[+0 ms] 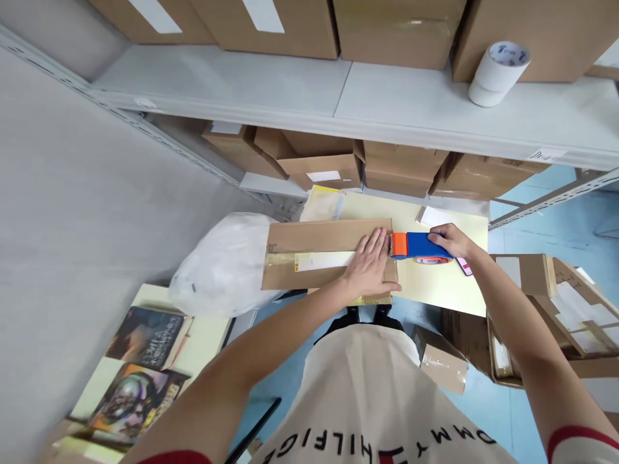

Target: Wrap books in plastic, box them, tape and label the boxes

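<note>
A long brown cardboard box (314,235) lies across a pale yellow table (449,290), with a white strip (324,260) along its top. My left hand (368,263) rests flat on the box near its right end, fingers stretched out. My right hand (451,240) grips a blue and orange tape dispenser (420,245). The dispenser's orange front end meets the right edge of the box, close to my left fingertips. Whether tape is stuck there is hard to make out. A phone (464,266) lies partly hidden beneath my right wrist.
White tape rolls (498,74) stand stacked on the grey shelf (387,96) above, among large cartons (399,29). A full white plastic bag (222,264) bulges left of the box. Cartons (570,303) crowd the right side. Illustrated boxes (145,335) lie lower left.
</note>
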The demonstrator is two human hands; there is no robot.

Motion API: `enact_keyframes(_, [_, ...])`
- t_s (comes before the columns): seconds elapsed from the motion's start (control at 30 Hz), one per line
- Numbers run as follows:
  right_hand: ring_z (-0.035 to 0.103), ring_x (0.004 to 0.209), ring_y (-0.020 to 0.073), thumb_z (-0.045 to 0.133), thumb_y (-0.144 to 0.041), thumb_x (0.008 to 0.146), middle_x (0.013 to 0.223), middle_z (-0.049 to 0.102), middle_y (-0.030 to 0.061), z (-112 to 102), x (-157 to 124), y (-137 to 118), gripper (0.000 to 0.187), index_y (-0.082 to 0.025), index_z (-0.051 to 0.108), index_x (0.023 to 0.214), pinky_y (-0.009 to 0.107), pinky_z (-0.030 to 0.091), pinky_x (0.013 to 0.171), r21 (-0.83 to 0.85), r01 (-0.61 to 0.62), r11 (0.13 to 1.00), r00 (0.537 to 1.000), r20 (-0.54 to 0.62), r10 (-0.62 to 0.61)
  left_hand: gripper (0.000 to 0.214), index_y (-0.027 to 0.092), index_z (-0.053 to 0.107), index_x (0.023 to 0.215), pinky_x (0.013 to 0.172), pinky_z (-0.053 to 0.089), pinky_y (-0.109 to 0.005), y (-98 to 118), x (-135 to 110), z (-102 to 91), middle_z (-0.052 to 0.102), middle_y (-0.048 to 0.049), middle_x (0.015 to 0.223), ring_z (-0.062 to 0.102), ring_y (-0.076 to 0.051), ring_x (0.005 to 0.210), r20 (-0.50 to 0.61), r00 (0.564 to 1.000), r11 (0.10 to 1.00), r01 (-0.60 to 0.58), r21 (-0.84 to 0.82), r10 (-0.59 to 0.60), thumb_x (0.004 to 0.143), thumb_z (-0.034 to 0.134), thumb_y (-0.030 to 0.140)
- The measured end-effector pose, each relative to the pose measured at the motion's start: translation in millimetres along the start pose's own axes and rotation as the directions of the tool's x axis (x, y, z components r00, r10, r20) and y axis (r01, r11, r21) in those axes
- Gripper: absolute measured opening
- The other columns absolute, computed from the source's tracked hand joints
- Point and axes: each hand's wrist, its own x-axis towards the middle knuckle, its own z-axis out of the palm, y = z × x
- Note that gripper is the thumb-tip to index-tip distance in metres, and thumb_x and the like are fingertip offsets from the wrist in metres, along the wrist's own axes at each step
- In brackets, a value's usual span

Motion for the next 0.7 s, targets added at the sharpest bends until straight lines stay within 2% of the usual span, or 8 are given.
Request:
enact_keyframes(0.13, [0.045,0.048,0.012,0.056,-0.074,0.072,0.051,0.051,-0.0017,-23.8,-12.2,6.2,0.056,-0.02,0.052,0.058,0.026,0.033,0.047,-0.091,-0.075,0.993,0.996,0.05,0.08,0.121,-0.002,0.018,0.156,0.123,0.008,-0.051,-5.9,-4.1,-3.7,0.012,-0.0271,0.164,0.01,-0.039,0.153,0.034,0.999,1.0,0.007,0.009,-0.008,0.075,0.052,0.082])
enact_keyframes(0.2, [0.048,0.049,0.0134,0.055,-0.075,0.073,0.05,0.053,-0.0005,-37.4,-14.6,-1.3,0.057,-0.02,0.055,0.057,0.027,0.034,0.049,-0.235,-0.102,0.967,0.991,0.057,0.119,0.113,0.006,0.02,0.158,0.122,0.01,-0.054,-3.9,-5.1,-6.2,0.012,-0.0253,0.164,0.01,-0.04,0.153,0.043,0.999,1.0,0.0,0.009,0.0,0.078,0.053,0.079])
enact_keyframes(0.27, [0.053,0.053,0.0165,0.056,-0.075,0.074,0.051,0.056,0.0018,-44.5,-11.6,-18.0,0.056,-0.021,0.06,0.058,0.029,0.036,0.052,-0.43,-0.134,0.893,0.985,0.038,0.167,0.102,0.016,0.026,0.158,0.119,0.012,-0.06,0.8,-4.4,-7.9,0.013,-0.0234,0.165,0.009,-0.042,0.153,0.05,0.999,1.0,-0.011,0.006,0.011,0.08,0.054,0.076])
enact_keyframes(0.37, [0.061,0.065,0.0236,0.063,-0.074,0.071,0.059,0.061,0.0075,-38.0,-0.6,-51.4,0.054,-0.021,0.068,0.063,0.032,0.039,0.06,-0.67,-0.118,0.732,0.99,-0.025,0.137,0.09,0.023,0.035,0.155,0.117,0.011,-0.066,7.6,-2.3,-9.2,0.016,-0.0214,0.165,0.009,-0.044,0.152,0.05,0.999,1.0,-0.012,-0.004,0.012,0.082,0.056,0.072])
enact_keyframes(0.47, [0.065,0.077,0.0294,0.069,-0.065,0.074,0.071,0.067,0.0135,-19.8,5.8,-78.5,0.047,-0.018,0.073,0.073,0.036,0.04,0.068,-0.806,-0.056,0.589,0.998,-0.035,0.048,0.084,0.022,0.043,0.15,0.115,0.012,-0.068,9.1,-2.7,-9.6,0.02,-0.0211,0.164,0.011,-0.046,0.151,0.038,0.999,1.0,0.006,-0.018,-0.005,0.081,0.059,0.068])
enact_keyframes(0.53, [0.067,0.079,0.0313,0.069,-0.054,0.079,0.075,0.069,0.0164,-9.6,1.9,-88.6,0.038,-0.016,0.073,0.077,0.037,0.04,0.069,-0.855,-0.063,0.514,0.997,-0.031,0.071,0.079,0.023,0.049,0.145,0.114,0.014,-0.069,7.5,-4.5,-9.6,0.021,-0.0208,0.164,0.012,-0.046,0.151,0.02,1.0,0.999,0.014,-0.029,-0.014,0.081,0.061,0.067])
enact_keyframes(0.6, [0.068,0.078,0.0324,0.064,-0.05,0.084,0.077,0.07,0.0184,-3.9,-8.2,-93.5,0.036,-0.015,0.073,0.081,0.036,0.04,0.067,-0.863,-0.131,0.488,0.99,-0.085,0.115,0.076,0.024,0.054,0.141,0.113,0.016,-0.069,5.8,-6.1,-9.5,0.023,-0.0208,0.163,0.014,-0.046,0.15,-0.002,1.0,0.999,0.015,-0.043,-0.015,0.079,0.061,0.068])
enact_keyframes(0.7, [0.068,0.077,0.0333,0.055,-0.056,0.088,0.08,0.071,0.0205,-1.2,-26.3,-94.7,0.045,-0.015,0.073,0.086,0.035,0.04,0.065,-0.808,-0.289,0.513,0.957,-0.25,0.146,0.078,0.023,0.059,0.135,0.112,0.016,-0.071,6.1,-5.9,-10.1,0.024,-0.0227,0.162,0.014,-0.046,0.15,-0.028,0.999,0.997,0.03,-0.067,-0.032,0.075,0.063,0.072])
